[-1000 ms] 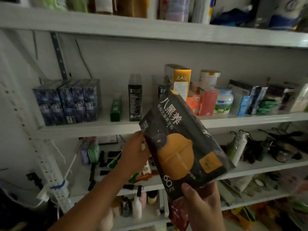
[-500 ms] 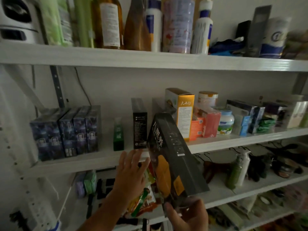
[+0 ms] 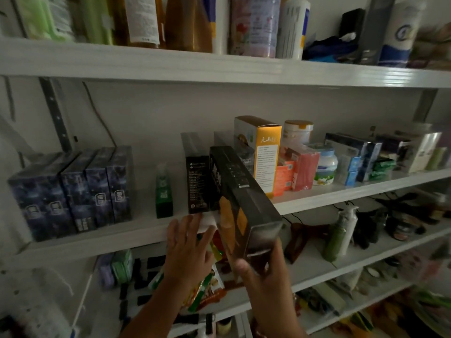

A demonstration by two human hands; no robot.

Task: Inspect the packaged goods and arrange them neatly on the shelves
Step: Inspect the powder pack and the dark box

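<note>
In the head view, one black-and-orange box, at frame centre, is grasped by the right hand and held edge-on, seemingly to fit between one upright black box and one yellow box on the middle shelf. The left hand is spread, released, at the shelf lip. Four dark blue boxes are ranked left.

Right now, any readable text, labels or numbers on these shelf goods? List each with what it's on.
"天山", third character unclear: orange face of the yellow box.
The dark box in the right hand: print too oblique to read.
The blue boxes, black box, top-shelf bottles: too blurred.
</note>
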